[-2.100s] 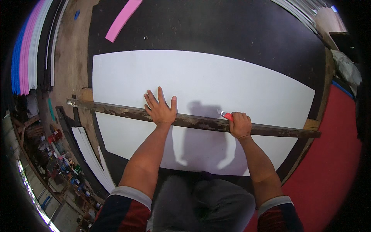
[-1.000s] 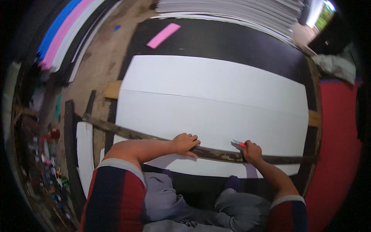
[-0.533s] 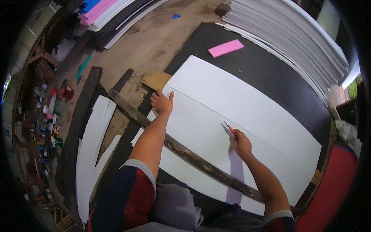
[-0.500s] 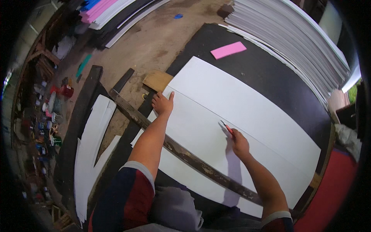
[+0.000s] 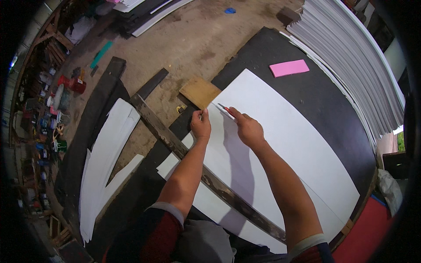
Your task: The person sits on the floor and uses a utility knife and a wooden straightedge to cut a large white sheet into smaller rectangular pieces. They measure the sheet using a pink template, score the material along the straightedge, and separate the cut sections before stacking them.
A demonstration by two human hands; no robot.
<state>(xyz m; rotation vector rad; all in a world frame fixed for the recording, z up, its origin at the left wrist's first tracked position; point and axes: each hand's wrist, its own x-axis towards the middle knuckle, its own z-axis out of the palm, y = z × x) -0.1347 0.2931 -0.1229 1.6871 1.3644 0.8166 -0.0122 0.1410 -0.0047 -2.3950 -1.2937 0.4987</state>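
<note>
A large white foam sheet [image 5: 287, 136] lies before me with a straight cut line running lengthwise. In my right hand [image 5: 251, 129] is a red cutter knife [image 5: 226, 108], its blade pointing left over the line near the sheet's far left edge. My left hand [image 5: 201, 125] is closed at that same edge, thumb and fingers pinched on the sheet close to the blade. A long, worn dark bar [image 5: 232, 197] lies across the near part of the white material, under my forearms. Whether the blade touches the sheet, I cannot tell.
A pink strip [image 5: 289, 68] rests on the black mat [image 5: 326, 103]. Tall stacked white sheets [image 5: 355, 65] stand at the far right. A wooden board [image 5: 200, 92] juts out beside the left edge. White offcuts [image 5: 107, 153] and small containers [image 5: 57, 105] lie left.
My right hand has carried the cutter knife far left along the line, up beside my left hand. My left hand, spread on the sheet before, now pinches its edge. The view has shifted.
</note>
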